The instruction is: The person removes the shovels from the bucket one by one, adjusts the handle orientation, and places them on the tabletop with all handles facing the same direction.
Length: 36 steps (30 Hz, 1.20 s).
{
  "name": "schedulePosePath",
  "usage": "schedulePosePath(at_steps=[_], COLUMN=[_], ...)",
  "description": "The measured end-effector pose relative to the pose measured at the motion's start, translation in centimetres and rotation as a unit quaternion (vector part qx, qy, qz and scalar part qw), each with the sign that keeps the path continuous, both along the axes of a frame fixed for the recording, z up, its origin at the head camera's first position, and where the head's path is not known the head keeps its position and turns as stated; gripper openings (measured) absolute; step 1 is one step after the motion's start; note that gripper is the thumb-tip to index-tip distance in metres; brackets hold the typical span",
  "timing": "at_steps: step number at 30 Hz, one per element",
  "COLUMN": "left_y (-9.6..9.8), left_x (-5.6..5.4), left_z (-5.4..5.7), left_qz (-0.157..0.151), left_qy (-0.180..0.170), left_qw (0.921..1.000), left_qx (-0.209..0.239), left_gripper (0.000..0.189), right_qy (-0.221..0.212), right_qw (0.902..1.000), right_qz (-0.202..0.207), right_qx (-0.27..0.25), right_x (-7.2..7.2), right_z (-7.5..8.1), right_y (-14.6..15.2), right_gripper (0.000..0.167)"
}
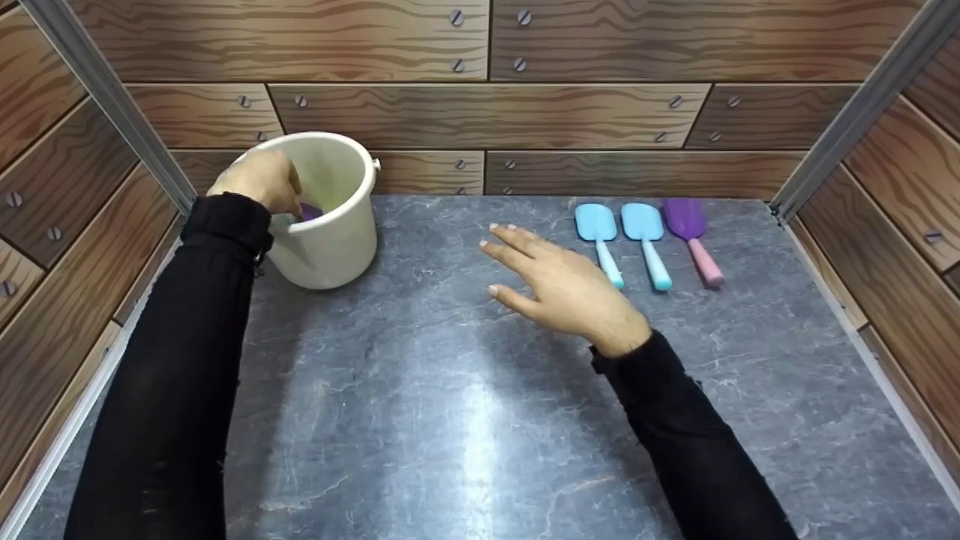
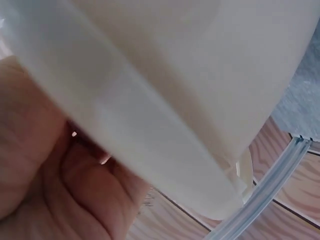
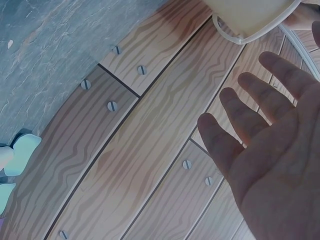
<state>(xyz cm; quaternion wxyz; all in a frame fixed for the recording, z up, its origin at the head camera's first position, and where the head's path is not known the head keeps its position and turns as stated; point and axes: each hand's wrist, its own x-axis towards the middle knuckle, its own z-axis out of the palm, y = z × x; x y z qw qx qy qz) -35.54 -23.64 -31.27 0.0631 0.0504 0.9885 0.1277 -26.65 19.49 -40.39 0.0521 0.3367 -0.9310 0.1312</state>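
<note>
A cream bucket [image 1: 330, 251] stands at the back left. Over its near-left rim, my left hand [image 1: 259, 178] reaches down inside with curled fingers, gripping a purple shovel [image 1: 310, 212]. Only a small purple patch of that shovel shows; the bucket wall hides the rest. In the left wrist view the bucket's rim [image 2: 145, 120] covers most of the fingertips. My right hand [image 1: 566, 289] is held over the middle of the table, fingers spread and holding nothing. Nearest to it lies a light blue toy shovel [image 1: 596, 223], its handle partly behind the hand.
A second light blue shovel [image 1: 643, 223] and a purple shovel with a pink handle [image 1: 686, 219] lie in the same row at the back right. Wood-patterned walls [image 1: 487, 116] and metal corner posts [image 1: 847, 112] enclose the grey marbled table [image 1: 360, 420].
</note>
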Motion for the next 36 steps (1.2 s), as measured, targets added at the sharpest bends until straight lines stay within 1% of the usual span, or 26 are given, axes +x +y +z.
schedulePosePath(at_steps=[2, 6, 8, 13, 15, 19, 22, 26, 28, 31, 36], left_y=[0.0, 0.0, -0.1, -0.2, -0.2, -0.4, -0.4, -0.3, -0.2, -0.2, 0.2], left_x=[0.0, 0.1, 0.0, -0.3, -0.4, -0.6, -0.7, -0.7, -0.6, -0.4, -0.1], left_z=[0.0, 0.0, 0.1, 0.3, 0.4, 0.7, 0.9, 1.2, 1.4, 1.6, 1.7], left_qz=[0.009, 0.014, 0.016, 0.011, 0.006, 0.005, 0.013, 0.037, 0.052, 0.071, 0.099], left_qy=[0.013, 0.039, 0.049, 0.073, 0.088, 0.120, 0.137, 0.154, 0.162, 0.178, 0.222], left_qw=[0.9999, 0.9989, 0.9983, 0.9966, 0.9953, 0.9913, 0.9881, 0.9838, 0.9811, 0.9749, 0.9581], left_qx=[0.007, 0.019, 0.027, 0.036, 0.040, 0.054, 0.068, 0.084, 0.093, 0.113, 0.152], left_gripper=[0.045, 0.034, 0.028, 0.019, 0.022, 0.035, 0.033, 0.029, 0.029, 0.034, 0.042], right_qy=[-0.002, -0.004, -0.005, -0.005, -0.001, 0.001, 0.000, 0.000, -0.001, -0.004, -0.008], right_qw=[1.0000, 1.0000, 1.0000, 1.0000, 1.0000, 1.0000, 1.0000, 1.0000, 1.0000, 1.0000, 1.0000], right_qz=[-0.001, -0.002, -0.003, -0.001, 0.001, 0.002, 0.002, 0.002, 0.002, 0.000, -0.002], right_qx=[0.001, 0.003, 0.003, 0.003, 0.002, 0.000, 0.000, 0.001, 0.001, 0.003, 0.004], right_x=[0.0, 0.0, 0.0, 0.0, 0.0, 0.0, -0.1, -0.1, -0.1, -0.1, -0.2], right_z=[0.0, 0.0, 0.0, 0.1, 0.1, 0.2, 0.2, 0.1, 0.1, 0.1, 0.2], right_y=[0.0, 0.0, 0.1, 0.1, 0.1, 0.2, 0.2, 0.2, 0.2, 0.3, 0.2], right_gripper=[0.068, 0.068, 0.068, 0.068, 0.069, 0.070, 0.071, 0.071, 0.071, 0.071, 0.072])
